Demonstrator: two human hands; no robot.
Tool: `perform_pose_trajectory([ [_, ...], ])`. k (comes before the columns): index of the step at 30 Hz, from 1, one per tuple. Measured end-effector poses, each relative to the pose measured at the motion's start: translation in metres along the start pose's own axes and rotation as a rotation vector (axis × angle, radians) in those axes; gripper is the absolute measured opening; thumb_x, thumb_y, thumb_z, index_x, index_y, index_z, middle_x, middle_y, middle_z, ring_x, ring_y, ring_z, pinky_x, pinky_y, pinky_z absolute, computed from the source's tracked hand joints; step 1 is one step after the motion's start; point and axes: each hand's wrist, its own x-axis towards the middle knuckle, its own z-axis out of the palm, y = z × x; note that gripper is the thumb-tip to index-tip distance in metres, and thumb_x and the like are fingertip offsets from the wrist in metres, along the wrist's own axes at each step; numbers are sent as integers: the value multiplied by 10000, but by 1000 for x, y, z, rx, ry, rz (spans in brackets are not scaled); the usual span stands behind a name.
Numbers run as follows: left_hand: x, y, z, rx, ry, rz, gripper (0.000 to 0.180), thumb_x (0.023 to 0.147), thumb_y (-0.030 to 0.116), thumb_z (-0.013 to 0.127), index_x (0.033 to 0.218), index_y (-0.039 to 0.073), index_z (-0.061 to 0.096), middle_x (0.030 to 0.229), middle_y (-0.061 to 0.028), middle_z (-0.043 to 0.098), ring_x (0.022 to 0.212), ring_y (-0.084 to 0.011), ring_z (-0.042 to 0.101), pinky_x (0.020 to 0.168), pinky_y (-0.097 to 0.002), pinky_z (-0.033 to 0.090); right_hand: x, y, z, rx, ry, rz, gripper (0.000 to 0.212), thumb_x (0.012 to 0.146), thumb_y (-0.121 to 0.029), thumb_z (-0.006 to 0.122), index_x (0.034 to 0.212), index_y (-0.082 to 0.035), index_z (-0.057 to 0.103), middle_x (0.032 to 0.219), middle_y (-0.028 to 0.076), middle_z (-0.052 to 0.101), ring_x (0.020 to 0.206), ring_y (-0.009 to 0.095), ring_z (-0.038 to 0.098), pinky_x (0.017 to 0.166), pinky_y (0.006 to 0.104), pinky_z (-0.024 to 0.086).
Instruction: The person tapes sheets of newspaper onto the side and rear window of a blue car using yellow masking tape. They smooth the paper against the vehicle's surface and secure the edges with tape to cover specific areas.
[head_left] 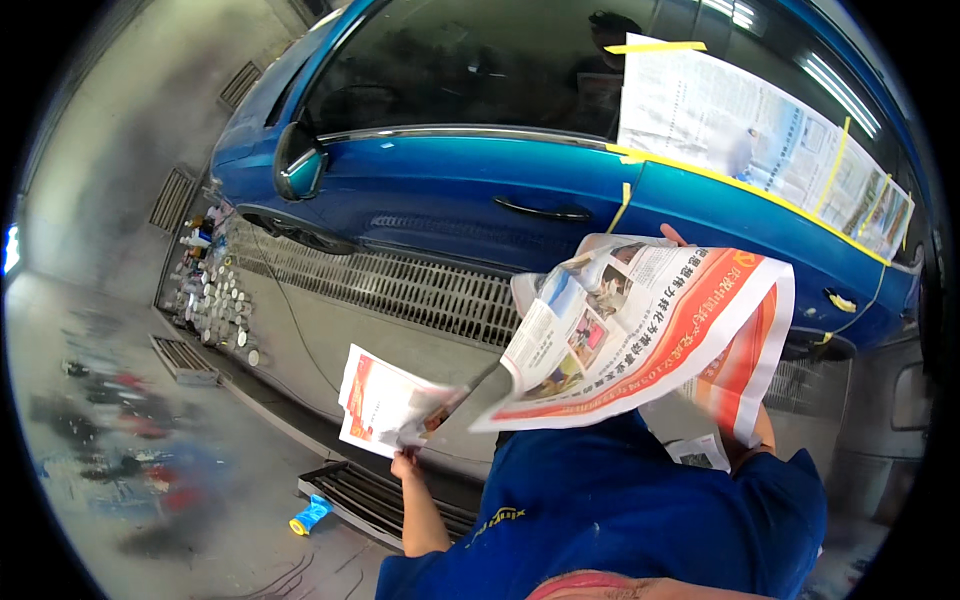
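Note:
My left hand [405, 463] is low on the left, closed on the bottom edge of a folded newspaper [375, 405] with a red-and-white page. In front of my body a large open newspaper sheet [640, 330], printed with photos and a red band, hangs bent and slightly blurred. Fingers of my right hand [674, 235] show at its top edge, gripping it; the sheet hides the rest of that hand. Just beyond stands a blue car [420, 180]. Its rear side window is covered by a taped newspaper [750, 130], bordered by yellow tape [740, 183].
Another yellow tape strip [622, 208] hangs near the front door handle [540, 210]. Many cups and cans [215, 300] crowd the floor at the left. Metal floor grating [440, 300] runs beside the car. A blue-and-yellow roll [310, 514] lies at the lower left.

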Motion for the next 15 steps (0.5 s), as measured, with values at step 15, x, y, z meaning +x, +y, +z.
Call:
perform_pose_trajectory([
  [15, -15, -10, -10, 1378, 99, 372, 752, 792, 120, 818, 1434, -15, 452, 1405, -283, 532, 1222, -380, 614, 986, -462, 527, -146, 65, 59, -331, 490, 222, 206, 967, 82, 517, 1014, -63, 657, 1502, 75, 489, 988, 93, 579, 868, 266, 446],
])
